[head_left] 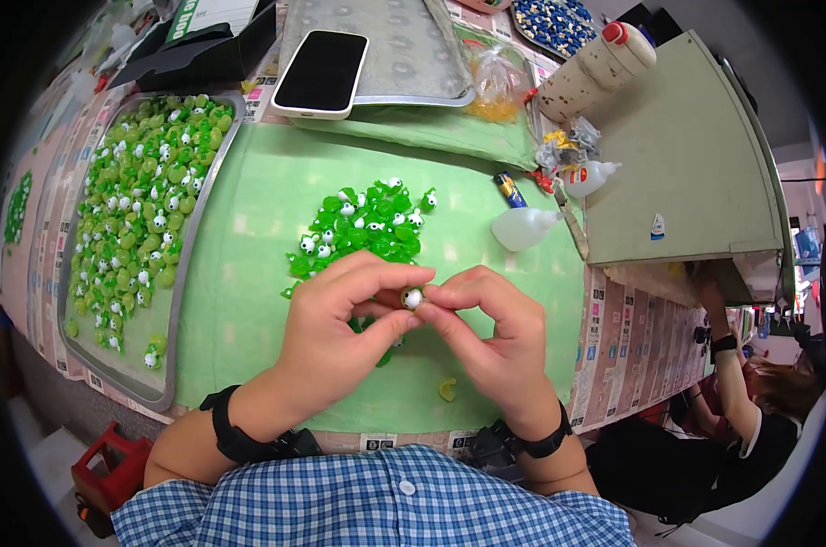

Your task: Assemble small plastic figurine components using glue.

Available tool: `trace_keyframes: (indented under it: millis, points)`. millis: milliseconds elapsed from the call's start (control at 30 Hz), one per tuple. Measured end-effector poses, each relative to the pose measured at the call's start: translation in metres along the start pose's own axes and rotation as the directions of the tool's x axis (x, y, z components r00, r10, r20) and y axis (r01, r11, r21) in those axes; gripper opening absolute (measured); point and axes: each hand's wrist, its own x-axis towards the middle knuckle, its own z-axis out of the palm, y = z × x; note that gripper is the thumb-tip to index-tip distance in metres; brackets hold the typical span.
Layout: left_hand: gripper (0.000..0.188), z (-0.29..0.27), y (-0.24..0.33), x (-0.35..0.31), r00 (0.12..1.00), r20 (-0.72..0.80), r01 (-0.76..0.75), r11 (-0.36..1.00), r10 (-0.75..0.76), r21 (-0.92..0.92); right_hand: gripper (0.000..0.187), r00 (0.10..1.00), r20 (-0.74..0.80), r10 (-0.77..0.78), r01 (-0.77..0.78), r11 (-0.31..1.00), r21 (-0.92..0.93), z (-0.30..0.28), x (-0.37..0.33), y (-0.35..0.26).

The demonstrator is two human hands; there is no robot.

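Observation:
Between the fingertips of both hands is a small figure with a white, eye-like head point(413, 298). My left hand point(345, 314) pinches it from the left, thumb and forefinger closed on it. From the other side my right hand point(488, 330) grips it the same way. Just beyond my hands lies a loose pile of green plastic figures point(367, 223) with white eye-like parts, partly hidden by my left hand. Close to my right hand, a small yellow-green curved piece point(447, 389) rests on the green work sheet point(249, 310).
To the left is a metal tray point(180, 273) full of green figures. A phone point(322, 73) lies on another tray at the back. On the right are squeeze bottles point(522, 228), a glue tube point(510, 190), a speckled flask point(595, 73) and a green cabinet point(677, 173). Another person point(741, 410) sits at right.

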Motion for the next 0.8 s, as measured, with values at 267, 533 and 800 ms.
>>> trace_keyframes:
  millis: [267,533,800]
  points:
    - [0.036,0.006,0.012,-0.001,0.999,0.0,0.033,0.995,-0.034,-0.089,0.013,0.999,-0.009,-0.038,0.038,0.999,0.013,-0.005,0.001,-0.002]
    - [0.027,-0.012,-0.002,0.006,0.944,0.192,0.326,0.859,-0.269,-0.394,0.029,0.973,0.053,-0.224,0.23,0.941,-0.249,-0.011,-0.001,-0.001]
    - [0.029,-0.01,0.005,0.006,0.918,0.283,0.391,0.739,-0.276,-0.549,0.041,0.985,0.121,-0.121,0.139,0.978,-0.154,-0.017,0.003,-0.008]
